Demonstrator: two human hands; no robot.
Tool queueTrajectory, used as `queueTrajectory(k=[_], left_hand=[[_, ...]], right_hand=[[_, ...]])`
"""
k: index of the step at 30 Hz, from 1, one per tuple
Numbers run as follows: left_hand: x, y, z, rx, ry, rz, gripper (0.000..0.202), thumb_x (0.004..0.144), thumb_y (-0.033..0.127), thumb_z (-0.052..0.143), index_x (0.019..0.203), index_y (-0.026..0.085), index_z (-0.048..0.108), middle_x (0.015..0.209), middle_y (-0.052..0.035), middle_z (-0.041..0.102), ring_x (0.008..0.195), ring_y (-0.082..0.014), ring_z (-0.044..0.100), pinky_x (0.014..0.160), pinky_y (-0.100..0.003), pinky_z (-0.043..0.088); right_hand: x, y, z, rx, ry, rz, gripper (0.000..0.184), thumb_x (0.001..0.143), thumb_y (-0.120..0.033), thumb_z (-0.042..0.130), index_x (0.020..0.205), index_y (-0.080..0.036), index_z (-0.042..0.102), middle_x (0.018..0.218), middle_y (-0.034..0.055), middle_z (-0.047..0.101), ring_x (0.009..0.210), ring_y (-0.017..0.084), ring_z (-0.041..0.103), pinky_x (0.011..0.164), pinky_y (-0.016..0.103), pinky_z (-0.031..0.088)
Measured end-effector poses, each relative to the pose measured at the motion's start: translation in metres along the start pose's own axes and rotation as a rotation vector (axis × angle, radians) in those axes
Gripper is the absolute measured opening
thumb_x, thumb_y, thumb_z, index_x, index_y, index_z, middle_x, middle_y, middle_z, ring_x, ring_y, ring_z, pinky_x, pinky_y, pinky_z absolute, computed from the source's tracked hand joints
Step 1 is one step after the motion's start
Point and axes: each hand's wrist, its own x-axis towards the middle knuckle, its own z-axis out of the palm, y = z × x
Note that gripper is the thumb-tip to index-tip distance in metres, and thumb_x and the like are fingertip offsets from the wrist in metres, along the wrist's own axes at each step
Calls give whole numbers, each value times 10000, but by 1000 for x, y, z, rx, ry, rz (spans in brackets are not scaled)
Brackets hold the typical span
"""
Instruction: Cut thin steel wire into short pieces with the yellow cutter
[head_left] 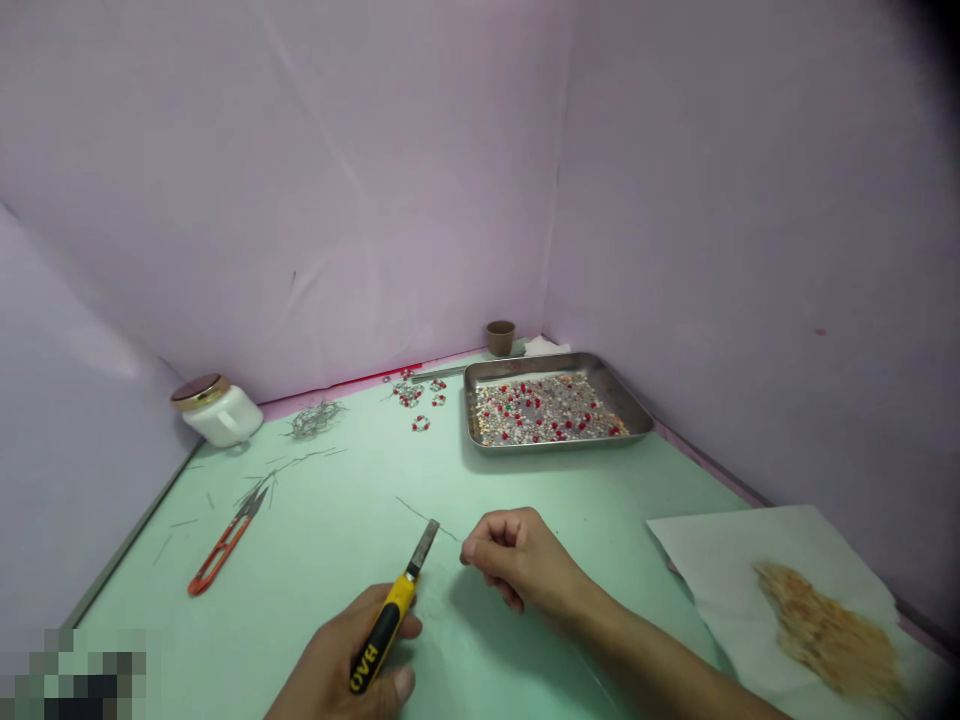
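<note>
My left hand (337, 660) grips a yellow-and-black utility knife (386, 625) at the bottom of the view, its steel blade pointing up and away from me. The blade tip lies at or very near a thin metal wire (424, 520) on the pale green work surface (315, 570). My right hand (517, 560) sits just to the right, fingers curled, with the wire's end running into its fingertips. Farther off, small red-and-silver bead rings (410, 395) lie in front of a steel tray (559, 438) heaped with red and silver beads.
Orange-handled thread snips (225, 545) lie on the left among loose wire bits, behind them a wire tangle (315, 420) and a white gold-lidded jar (217, 412). A small brown cup (500, 338) stands in the back corner. A stained paper sheet (750, 560) lies right, against lilac walls (300, 180).
</note>
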Motion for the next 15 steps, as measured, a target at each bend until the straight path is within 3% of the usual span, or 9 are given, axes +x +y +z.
queueTrajectory(k=[7,11,15], left_hand=[[2,7,3,95,-53,-80,136,667,298,468,619,198,388,618,43,390,583,-125,361,542,-239,308],[3,6,6,166,-11,-106,100,666,236,437,603,204,366,583,56,362,567,-117,347,525,-221,293],[3,4,2,120,-62,-64,115,665,266,456,615,204,373,603,51,377,579,-119,349,535,-220,301]], right_hand=[[-1,-1,0,-7,-26,-5,122,616,-245,559,557,-142,531,375,-85,416,259,25,298,262,161,215],[-1,0,0,-45,-32,-12,118,622,-235,551,555,-141,524,396,-78,432,263,20,299,260,154,215],[0,0,-3,-48,-66,-2,174,626,-289,569,561,-131,536,412,-56,462,285,35,357,271,155,272]])
